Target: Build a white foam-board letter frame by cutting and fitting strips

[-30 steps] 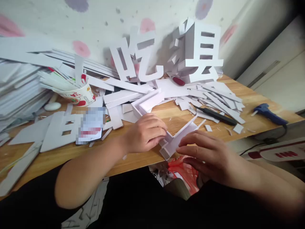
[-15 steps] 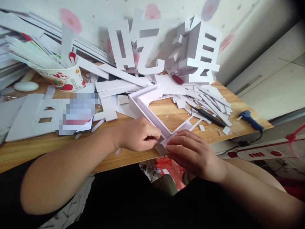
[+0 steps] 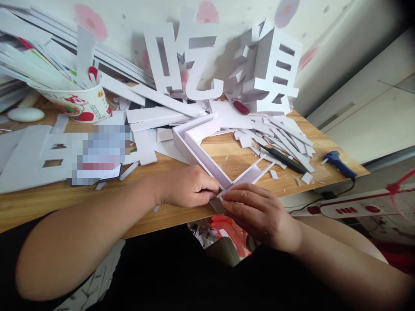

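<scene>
1. Frame point(image 3: 182, 146): lies on the counter point(image 3: 168, 217), near corner at the front edge, between both hands.
2. Risk: uneven finger pressure could bend the thin walls or open a corner joint. Excess downward force at the edge could tip the frame.
3. Left hand point(image 3: 191, 186): fingers curled, tips nearly together, pinching the near corner.
4. Right hand point(image 3: 259, 212): fingers side by side, slightly bent, touching the same corner; thumb grip cannot be determined.

A pale wall point(image 3: 123, 43) with pink and purple flowers stands behind the wood-grained desk point(image 3: 327, 164), shadows falling on it, and a white cabinet point(image 3: 363, 125) slants across the right.
</scene>
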`<action>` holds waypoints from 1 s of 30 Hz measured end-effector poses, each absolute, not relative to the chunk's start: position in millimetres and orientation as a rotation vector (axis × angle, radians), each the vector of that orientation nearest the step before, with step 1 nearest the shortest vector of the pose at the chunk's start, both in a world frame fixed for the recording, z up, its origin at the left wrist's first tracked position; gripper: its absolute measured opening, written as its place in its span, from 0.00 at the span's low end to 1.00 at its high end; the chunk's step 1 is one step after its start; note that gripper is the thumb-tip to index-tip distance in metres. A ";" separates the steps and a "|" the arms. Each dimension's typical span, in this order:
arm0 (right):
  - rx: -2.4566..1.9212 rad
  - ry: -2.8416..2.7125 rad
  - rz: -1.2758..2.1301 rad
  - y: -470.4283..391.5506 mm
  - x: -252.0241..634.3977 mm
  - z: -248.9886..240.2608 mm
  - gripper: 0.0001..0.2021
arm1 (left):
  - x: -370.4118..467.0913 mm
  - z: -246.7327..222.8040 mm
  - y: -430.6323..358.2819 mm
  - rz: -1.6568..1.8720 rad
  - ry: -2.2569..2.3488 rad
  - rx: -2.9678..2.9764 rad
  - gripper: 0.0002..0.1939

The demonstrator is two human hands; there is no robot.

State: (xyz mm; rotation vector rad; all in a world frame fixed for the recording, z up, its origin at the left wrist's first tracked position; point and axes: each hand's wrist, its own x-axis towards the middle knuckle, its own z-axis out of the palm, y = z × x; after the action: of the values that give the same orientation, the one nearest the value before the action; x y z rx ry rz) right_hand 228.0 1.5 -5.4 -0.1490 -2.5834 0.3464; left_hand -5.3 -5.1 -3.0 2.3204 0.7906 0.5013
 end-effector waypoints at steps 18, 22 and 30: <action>-0.125 -2.612 0.331 -1.1 224.0 4.9 0.10 | -5.2 -5.6 -4.0 0.527 0.726 2.329 0.09; -0.079 -2.629 0.189 -0.4 227.4 5.2 0.13 | -6.5 -8.7 -4.4 0.517 0.754 2.328 0.08; -0.280 -2.567 0.314 -2.1 231.2 -14.3 0.11 | -8.4 -8.6 -5.1 0.494 0.765 2.347 0.07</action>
State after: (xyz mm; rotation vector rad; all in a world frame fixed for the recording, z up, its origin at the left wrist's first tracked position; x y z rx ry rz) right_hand 231.2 -2.1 -14.3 -0.2802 -2.5670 0.3142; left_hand -8.4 -5.1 -8.6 2.3469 0.7654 0.4944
